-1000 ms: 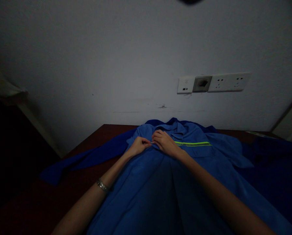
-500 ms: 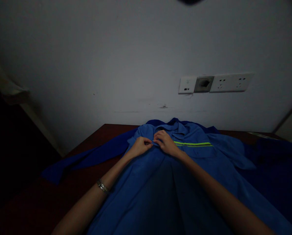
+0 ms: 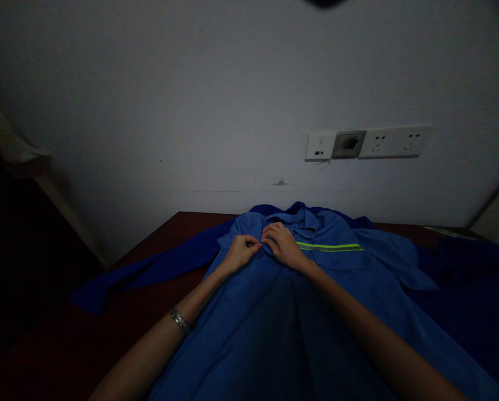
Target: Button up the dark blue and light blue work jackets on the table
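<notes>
Nearest, at the bottom of the frame, the lower part of a blue shirt (image 3: pixel 241 317) spread up toward the centre, its folds running into shadow. The left forearm (image 3: pixel 145 351) came in from the lower left, with a metal band (image 3: pixel 178 319) around the wrist; the right forearm (image 3: pixel 370 328) came in from the lower right.

Just below the centre, the left hand (image 3: pixel 238 255) was bent over the shirt's chest, thumb and forefinger pinched together on the fabric. The right hand (image 3: pixel 283 245) faced it, just beside, its fingers curled and the tips drawn in close to the thumb, gripping the same spot on the shirt. The bit of cloth between the fingertips was too small to make out.

Right of the hands, a yellow-green stripe (image 3: pixel 333 246) crossed the shirt's chest; its collar (image 3: pixel 306 225) lay just beyond them. A darker blue garment (image 3: pixel 170 264) showed past the shirt's upper edge and out to both sides, on a dark red-brown table (image 3: pixel 178 227).

Farthest, a pale wall (image 3: pixel 199 100) filled the upper frame, with white socket plates (image 3: pixel 394 142) and a grey plate (image 3: pixel 348 144) at the upper right.
</notes>
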The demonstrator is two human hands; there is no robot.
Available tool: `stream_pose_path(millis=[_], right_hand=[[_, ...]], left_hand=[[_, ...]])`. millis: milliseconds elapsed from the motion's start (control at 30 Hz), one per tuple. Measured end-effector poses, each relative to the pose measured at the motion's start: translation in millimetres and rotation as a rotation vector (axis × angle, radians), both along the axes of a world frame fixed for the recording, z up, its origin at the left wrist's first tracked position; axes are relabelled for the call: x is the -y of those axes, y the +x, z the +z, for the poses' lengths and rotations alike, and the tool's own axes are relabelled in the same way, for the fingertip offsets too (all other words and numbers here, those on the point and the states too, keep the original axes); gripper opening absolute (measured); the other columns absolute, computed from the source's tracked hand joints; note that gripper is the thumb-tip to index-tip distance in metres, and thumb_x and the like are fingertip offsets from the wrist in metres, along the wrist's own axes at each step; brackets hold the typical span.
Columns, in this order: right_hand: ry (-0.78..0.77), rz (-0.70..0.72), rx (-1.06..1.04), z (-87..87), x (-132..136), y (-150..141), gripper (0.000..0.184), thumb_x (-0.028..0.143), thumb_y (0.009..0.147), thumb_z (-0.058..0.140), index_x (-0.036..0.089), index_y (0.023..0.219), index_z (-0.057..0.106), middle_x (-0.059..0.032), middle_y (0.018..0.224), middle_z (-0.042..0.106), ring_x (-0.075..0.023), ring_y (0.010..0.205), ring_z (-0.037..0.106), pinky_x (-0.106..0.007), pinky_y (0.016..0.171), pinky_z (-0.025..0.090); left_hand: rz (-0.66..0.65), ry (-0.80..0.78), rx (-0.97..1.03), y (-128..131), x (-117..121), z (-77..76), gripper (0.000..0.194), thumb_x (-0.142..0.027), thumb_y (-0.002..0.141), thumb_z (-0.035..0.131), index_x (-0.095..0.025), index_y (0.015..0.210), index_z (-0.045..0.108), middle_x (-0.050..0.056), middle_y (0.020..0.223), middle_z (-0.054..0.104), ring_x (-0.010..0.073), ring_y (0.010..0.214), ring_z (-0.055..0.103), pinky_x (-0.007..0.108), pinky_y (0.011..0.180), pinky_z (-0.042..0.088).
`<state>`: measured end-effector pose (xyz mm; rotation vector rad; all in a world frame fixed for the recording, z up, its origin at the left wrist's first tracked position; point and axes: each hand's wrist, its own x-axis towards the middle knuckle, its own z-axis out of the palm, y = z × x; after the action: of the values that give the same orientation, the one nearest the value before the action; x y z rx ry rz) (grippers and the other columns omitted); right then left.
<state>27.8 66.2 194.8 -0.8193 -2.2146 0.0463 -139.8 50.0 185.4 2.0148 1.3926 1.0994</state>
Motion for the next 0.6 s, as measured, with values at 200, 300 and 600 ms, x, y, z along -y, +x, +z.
stream_pose_path(millis=[200, 300, 600], right_hand=[[-0.055, -0.029, -0.080, -6.4, -5, -3, 0.012, 0.023, 0.082, 0.051, 0.019, 0.075, 0.059, -0.0043, 0.092, 0.059, -0.0185, 0.093, 0.046, -0.034, 0.079, 0.035], [-0.113, -0.015, -0.082, -4.9, -9, -1, 0.012, 0.024, 0.081, 0.053, 0.018, 0.074, 0.060, -0.0039, 0.089, 0.059, -0.0173, 0.089, 0.048, -0.033, 0.079, 0.037], [0.159, -0.007, 0.406, 32.1, 13, 3, 0.016, 0.016, 0.080, 0.051, 0.015, 0.094, 0.060, -0.0090, 0.098, 0.055, -0.0205, 0.096, 0.043, -0.032, 0.079, 0.038]], left_hand=[[0.020, 0.064, 0.022, 1, 2, -1.2, 0.017, -0.024, 0.072, 0.058, -0.011, 0.076, 0.068, 0.006, 0.076, 0.066, 0.0150, 0.073, 0.057, 0.023, 0.067, 0.042], [0.026, 0.096, -0.003, 0, 2, -2.5, 0.016, -0.023, 0.073, 0.056, -0.011, 0.075, 0.067, 0.005, 0.076, 0.066, 0.0150, 0.074, 0.057, 0.024, 0.068, 0.042], [0.046, 0.131, -0.111, -1, 3, -4.5, 0.015, -0.021, 0.072, 0.057, -0.012, 0.079, 0.067, 0.006, 0.081, 0.064, 0.0157, 0.075, 0.057, 0.025, 0.069, 0.043]])
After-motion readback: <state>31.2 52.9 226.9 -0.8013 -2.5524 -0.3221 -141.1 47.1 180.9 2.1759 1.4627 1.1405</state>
